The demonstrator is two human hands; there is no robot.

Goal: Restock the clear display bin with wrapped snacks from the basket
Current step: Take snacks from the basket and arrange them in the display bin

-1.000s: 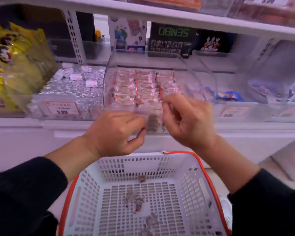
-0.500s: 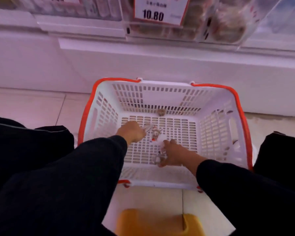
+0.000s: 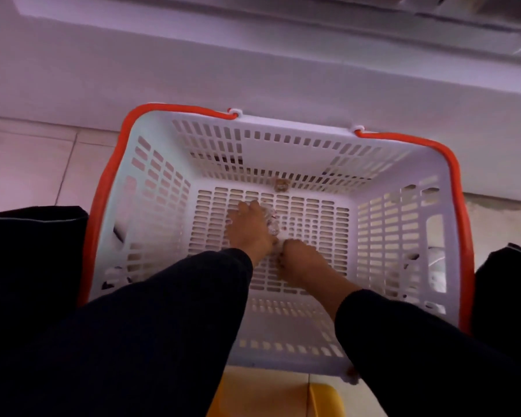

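The white basket (image 3: 400, 236), rimmed by orange handles (image 3: 109, 182) and standing on the tiled floor (image 3: 27, 164) against the base of the shelving unit (image 3: 253, 70), is being reached into by both arms in dark sleeves (image 3: 163, 326). The gathering step is judged to be in hand: the last wrapped snacks (image 3: 272, 219), lying near the middle of the basket floor, are being collected. The left hand (image 3: 248, 227) is being laid over them with fingers bent, and the right hand (image 3: 295, 260) is being curled just beside it; whether either grip has actually closed on a snack cannot be told. One stray snack (image 3: 280, 185) is lying at the far edge of the basket floor. The clear display bin is not being shown; the next move is judged to call for a secure hold and a lift to it.
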